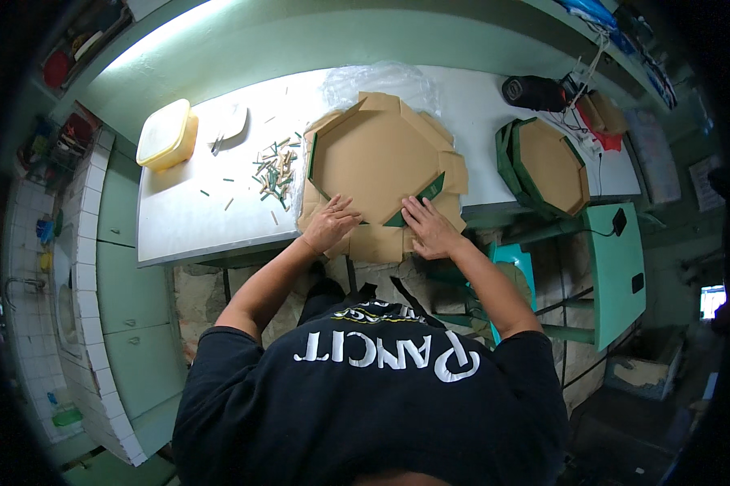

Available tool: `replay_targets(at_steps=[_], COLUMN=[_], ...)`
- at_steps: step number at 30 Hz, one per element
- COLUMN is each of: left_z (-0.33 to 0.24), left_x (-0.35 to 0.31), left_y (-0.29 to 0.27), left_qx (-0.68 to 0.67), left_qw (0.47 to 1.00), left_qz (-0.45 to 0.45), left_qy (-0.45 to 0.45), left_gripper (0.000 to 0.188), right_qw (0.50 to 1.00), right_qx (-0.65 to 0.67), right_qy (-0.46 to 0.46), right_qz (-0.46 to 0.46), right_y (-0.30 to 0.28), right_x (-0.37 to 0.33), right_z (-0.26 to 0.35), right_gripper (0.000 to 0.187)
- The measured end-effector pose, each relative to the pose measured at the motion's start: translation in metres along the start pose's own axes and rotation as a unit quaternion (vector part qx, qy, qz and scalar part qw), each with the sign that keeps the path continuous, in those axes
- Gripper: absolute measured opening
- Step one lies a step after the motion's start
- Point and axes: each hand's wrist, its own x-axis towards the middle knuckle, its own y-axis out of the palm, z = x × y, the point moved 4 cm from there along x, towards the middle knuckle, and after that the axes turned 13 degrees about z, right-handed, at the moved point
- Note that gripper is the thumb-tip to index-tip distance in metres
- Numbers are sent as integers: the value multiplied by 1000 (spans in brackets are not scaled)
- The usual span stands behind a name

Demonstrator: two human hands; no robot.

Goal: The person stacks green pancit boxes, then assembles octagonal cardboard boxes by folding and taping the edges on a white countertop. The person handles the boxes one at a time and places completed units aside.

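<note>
One view only — a wide fisheye camera on the person's head, looking almost straight down past a black-shirted chest that fills the near edge. The white table (219, 202) sits across the middle with its far edge toward the top; the left hand (331, 223) and right hand (431, 228) come up from below onto the octagonal cardboard piece (377, 158), close enough to make out single fingers. Straight lines bow toward the dark rim — a tiled counter (85, 243) curves down the left side, and a second cardboard octagon (553, 164) lies at the far right.
</note>
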Motion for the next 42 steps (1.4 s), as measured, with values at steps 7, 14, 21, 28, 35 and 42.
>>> replay_targets(at_steps=[7, 14, 21, 28, 35, 42], left_z=[-9, -9, 12, -7, -15, -21], left_x=[-15, -12, 11, 9, 15, 2], left_y=[-18, -17, -15, -24, -30, -62], left_qx=[-67, -74, -211, -94, 46, -291], left_qw=[995, 996, 949, 987, 994, 870], left_qz=[75, 52, 86, -23, -17, -198], left_qy=[26, -18, -218, -131, -95, -344], left_gripper=[82, 53, 15, 22, 21, 23], right_qw=[999, 992, 927, 962, 976, 954], right_qx=[17, 43, 282, 164, 128, 52], right_qy=[13, 30, 173, 73, 50, 125], right_qz=[47, -112, -178, -206, -172, -267], right_y=[-9, -7, -12, -8, -11, -71], right_x=[-4, -4, 20, 20, 31, 47], right_z=[10, 2, -15, 3, 14, 23], right_gripper=[99, 63, 20, 21, 19, 15])
